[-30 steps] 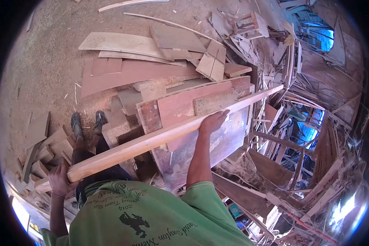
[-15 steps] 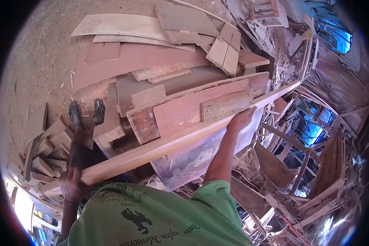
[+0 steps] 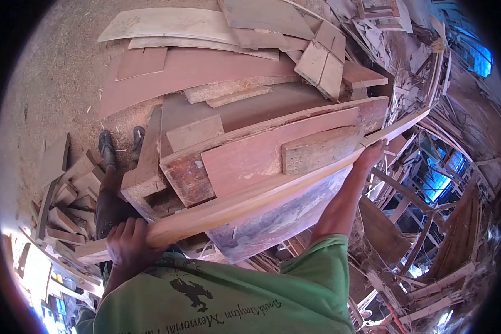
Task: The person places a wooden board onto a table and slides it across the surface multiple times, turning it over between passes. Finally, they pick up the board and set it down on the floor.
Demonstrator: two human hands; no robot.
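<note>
A long, narrow wooden plank (image 3: 250, 199) runs diagonally across the head view, from lower left to upper right. My left hand (image 3: 129, 240) is wrapped over it near the lower-left end, knuckles up. Toward the far end, my right hand (image 3: 372, 153) is closed on the plank's near edge, its fingers partly hidden. Behind the plank lies a short thick wood block (image 3: 320, 150) on a reddish board (image 3: 236, 164). Under the plank, a worn, greyish-purple panel surface (image 3: 284, 214) slopes toward my green shirt.
Plywood offcuts (image 3: 172, 25) and a large reddish sheet (image 3: 206, 69) are stacked beyond the plank. Scrap blocks (image 3: 67, 217) lie in a heap at left. Tangled timber (image 3: 406, 222) fills the right side. My feet (image 3: 107, 146) stand on the sawdust-covered ground.
My right hand has moved farther along the plank toward its far end, past the wood block. My left hand has shifted right, slightly farther from the near end. The view has shifted slightly.
</note>
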